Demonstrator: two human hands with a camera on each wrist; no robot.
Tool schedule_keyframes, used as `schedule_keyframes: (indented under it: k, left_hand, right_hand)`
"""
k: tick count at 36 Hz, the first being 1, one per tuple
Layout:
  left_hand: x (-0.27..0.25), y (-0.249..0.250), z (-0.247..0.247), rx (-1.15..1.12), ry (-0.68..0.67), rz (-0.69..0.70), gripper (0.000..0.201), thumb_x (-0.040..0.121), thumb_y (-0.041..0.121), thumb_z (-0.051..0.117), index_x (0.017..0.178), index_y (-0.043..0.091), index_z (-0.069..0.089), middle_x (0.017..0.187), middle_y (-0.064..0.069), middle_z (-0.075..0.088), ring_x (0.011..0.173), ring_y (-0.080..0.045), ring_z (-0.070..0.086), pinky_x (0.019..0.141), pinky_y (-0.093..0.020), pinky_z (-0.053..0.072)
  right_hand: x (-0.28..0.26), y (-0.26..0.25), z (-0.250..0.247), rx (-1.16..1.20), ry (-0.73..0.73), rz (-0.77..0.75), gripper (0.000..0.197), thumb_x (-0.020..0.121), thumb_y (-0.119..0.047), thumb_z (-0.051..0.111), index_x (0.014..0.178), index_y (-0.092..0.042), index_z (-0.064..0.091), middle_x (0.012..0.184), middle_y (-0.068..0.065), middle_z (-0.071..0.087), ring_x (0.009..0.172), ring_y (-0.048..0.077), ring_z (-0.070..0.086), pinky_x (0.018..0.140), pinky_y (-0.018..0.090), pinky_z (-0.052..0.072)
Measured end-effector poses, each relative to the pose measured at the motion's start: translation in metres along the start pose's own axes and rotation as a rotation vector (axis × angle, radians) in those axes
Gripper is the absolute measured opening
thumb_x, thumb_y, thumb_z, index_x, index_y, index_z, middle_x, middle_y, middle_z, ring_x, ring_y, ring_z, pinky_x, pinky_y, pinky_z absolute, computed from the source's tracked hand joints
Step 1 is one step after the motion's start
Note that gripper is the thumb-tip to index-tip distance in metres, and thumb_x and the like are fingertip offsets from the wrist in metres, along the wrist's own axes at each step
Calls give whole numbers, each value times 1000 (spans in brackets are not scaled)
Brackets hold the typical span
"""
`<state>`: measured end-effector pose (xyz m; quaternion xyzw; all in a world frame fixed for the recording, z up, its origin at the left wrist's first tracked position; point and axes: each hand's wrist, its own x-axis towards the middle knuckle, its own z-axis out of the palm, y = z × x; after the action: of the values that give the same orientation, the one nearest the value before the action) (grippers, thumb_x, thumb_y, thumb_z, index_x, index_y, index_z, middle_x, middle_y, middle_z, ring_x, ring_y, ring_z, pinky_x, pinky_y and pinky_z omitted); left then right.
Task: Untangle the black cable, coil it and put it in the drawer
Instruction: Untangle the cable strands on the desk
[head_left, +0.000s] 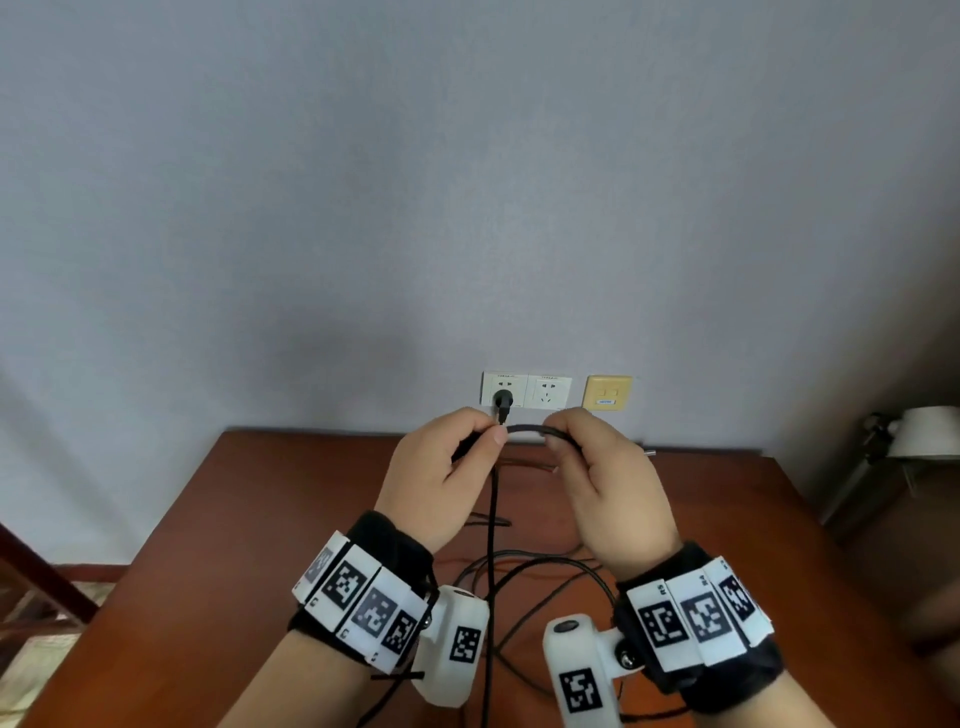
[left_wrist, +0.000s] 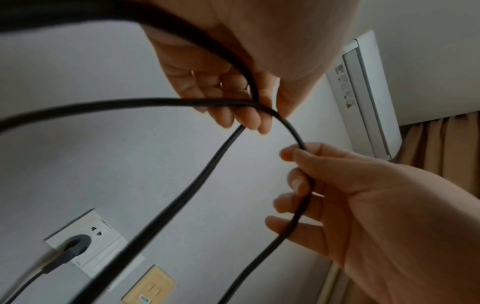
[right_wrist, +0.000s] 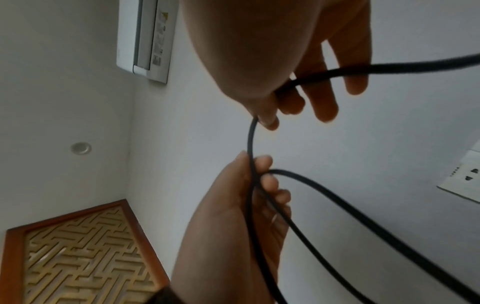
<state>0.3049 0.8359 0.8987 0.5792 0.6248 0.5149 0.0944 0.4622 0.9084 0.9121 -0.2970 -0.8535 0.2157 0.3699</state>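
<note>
We hold the black cable (head_left: 524, 429) up above the wooden table (head_left: 260, 519), a short arched stretch of it spanning the gap between our hands. Our left hand (head_left: 441, 478) pinches it between thumb and forefinger, the other fingers curled under; from this grip one strand drops straight down toward the table. Our right hand (head_left: 608, 488) has its fingers curled round the cable, thumb on top.

In the left wrist view the cable (left_wrist: 161, 101) crosses over itself at our left fingers (left_wrist: 249, 117), making a loop, then curves down through the right hand (left_wrist: 363, 195). The right wrist view shows the cable (right_wrist: 250, 139) running from the right thumb down into the left hand (right_wrist: 233, 216).

The rest of the cable lies in loose tangled loops on the table beneath our wrists. Behind our hands, a dark plug (head_left: 503, 400) sits in the left white wall socket (head_left: 504, 388), beside a second white socket (head_left: 548, 391) and a yellow plate (head_left: 608, 393).
</note>
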Motion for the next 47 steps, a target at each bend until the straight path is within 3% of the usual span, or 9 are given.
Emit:
schedule_keyframes:
  k: [5,8,13,17,24,34,41,45,47]
  left_hand:
    - [-5,-8,-4,-11,12,-44,35,85,55,37,80,30,61,77,13,63,74,-7,60,63,-13,41]
    - [-5,-14,-4,-3,15,-79,27,89,49,43,77,31,60,72,9,61,70,-11,59,65,-20,42]
    - [-3,-13,-1,30,32,-98,20,94,26,57,75,24,63,68,17,61,70,-3,57,63,-8,37]
    - [0,-6,2,23,42,-71,18,91,25,61,74,28,63,73,13,65,76,-3,60,69,-9,41]
    - [4,9,12,-5,-35,31,5,86,21,68,83,25,70,81,14,68,80,-4,63,74,-20,49]
    - [0,10,13,-55,-70,39,4,90,22,65,88,23,68,80,14,67,77,-6,62,69,-16,46]
    - [-2,-8,4,-1,-26,-37,6,87,26,67,83,24,64,71,13,62,67,-6,58,62,-15,43]
    - [-1,-17,0,15,-28,-94,5,89,25,65,85,28,65,77,14,66,73,-6,62,70,-20,47]
    - [0,-20,-2,10,-33,-126,7,90,27,64,84,29,65,78,14,67,75,-5,62,71,-21,48]
  right_hand:
    - [1,3,-9,194,202,109,23,99,-11,43,102,-29,57,63,-6,58,63,12,63,60,29,52]
    - [5,9,-18,254,288,171,23,99,-5,40,103,-20,58,62,-3,59,60,10,61,57,16,47]
    - [9,24,-22,88,183,196,26,91,2,49,101,-16,64,91,2,64,81,3,56,72,3,39]
    - [5,19,-15,-14,79,123,27,84,3,54,101,-14,67,96,0,65,89,14,62,80,26,50]
    - [0,8,2,-32,-97,31,20,86,-15,51,101,-21,64,92,-4,66,83,13,61,73,36,51]
    - [1,6,1,19,-30,40,7,91,-18,57,95,-22,61,85,-8,66,79,9,61,68,31,49]
    - [3,8,-16,193,139,164,16,96,-18,52,84,-23,61,60,-6,53,56,5,46,54,19,37]
    - [5,8,-23,259,197,226,17,97,-20,49,91,-22,65,73,16,61,63,25,52,59,33,42]
    - [5,10,-24,233,188,241,18,98,-23,48,97,-24,66,72,15,62,59,22,51,59,34,43]
